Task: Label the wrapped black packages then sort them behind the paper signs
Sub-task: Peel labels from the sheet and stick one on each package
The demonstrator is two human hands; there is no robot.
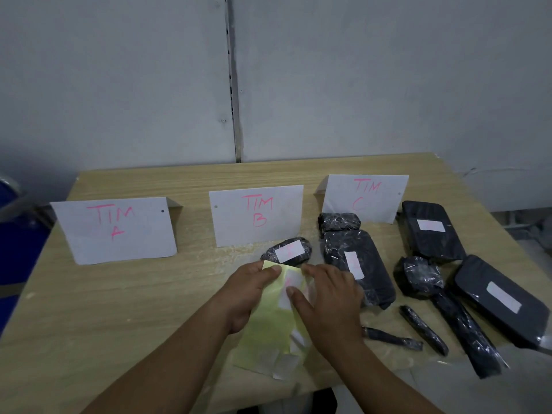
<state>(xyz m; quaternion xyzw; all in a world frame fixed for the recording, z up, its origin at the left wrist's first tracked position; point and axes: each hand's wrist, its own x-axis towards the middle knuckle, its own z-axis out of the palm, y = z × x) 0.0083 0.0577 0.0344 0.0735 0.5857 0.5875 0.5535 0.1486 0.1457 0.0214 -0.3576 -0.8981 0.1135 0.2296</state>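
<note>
Yellow label sheet (268,330) pinched by left hand (248,291) | right hand (325,297) thumb touched white label (288,289), grip unclear | black package (301,256) lay just beyond both hands

Black packages (357,267); white signs (257,215), pink lettering; yellow sheet (268,330)

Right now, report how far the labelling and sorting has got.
Done: four packages carry white labels, such as the oval package and the flat package. In hand: the left hand holds the yellow label sheet while the right hand touches a label on it. Left: the thin packages show no label, and none plainly lies behind the signs.
</note>
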